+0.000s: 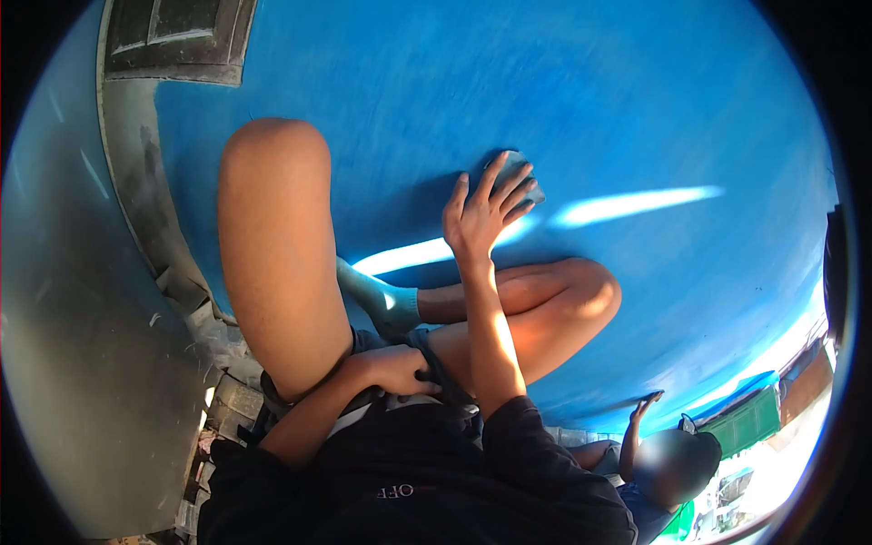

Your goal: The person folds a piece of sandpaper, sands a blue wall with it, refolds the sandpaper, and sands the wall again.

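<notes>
My right hand point(481, 213) presses a thin grey pad point(527, 189) flat against the blue painted surface point(618, 109). Its fingers are spread over the pad, with the thumb off to the left. Down in my lap, my left hand point(400, 368) lies on the dark shorts between my thighs. Its fingers are partly in shadow, and whether it grips anything cannot be made out.
My bent knees point(277, 145) flank the work area, with a socked foot point(391, 304) between them. A framed dark panel point(173, 41) is at upper left, a grey sheet point(91, 363) at left. At lower right, another person point(649, 500) reaches toward the blue surface, near a green container point(745, 422).
</notes>
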The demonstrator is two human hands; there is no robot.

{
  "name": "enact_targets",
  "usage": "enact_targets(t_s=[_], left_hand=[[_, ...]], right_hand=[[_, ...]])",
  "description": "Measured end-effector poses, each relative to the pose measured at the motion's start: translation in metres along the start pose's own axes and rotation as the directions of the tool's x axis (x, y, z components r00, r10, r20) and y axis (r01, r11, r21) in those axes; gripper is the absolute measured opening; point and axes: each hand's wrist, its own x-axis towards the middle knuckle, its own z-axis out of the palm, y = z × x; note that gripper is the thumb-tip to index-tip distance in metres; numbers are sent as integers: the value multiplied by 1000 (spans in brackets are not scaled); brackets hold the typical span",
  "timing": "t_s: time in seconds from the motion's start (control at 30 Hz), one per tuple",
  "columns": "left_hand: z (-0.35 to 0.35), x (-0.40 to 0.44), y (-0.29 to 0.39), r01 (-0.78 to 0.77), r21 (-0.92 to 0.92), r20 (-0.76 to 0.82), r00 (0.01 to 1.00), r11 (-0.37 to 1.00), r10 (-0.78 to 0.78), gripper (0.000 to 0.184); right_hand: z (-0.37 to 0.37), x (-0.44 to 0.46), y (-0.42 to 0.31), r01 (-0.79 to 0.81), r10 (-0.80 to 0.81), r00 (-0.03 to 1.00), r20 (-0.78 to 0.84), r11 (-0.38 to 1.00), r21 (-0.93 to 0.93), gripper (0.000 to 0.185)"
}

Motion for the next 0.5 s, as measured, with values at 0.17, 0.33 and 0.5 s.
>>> enact_targets(t_s=[0.17,0.33,0.5], left_hand=[[3,4,-6,-101,50,-37,994,994,103,48],[0,-1,0,-23,-11,17,1000,1000,23,48],[1,1,-4,-132,2,-38,991,991,132,49]], right_hand=[[-2,2,-1,-50,49,998,29,999,15,69],[-3,10,-18,-196,196,980,18,969,150,71],[20,17,-37,-150,157,982,-105,986,71,73]])
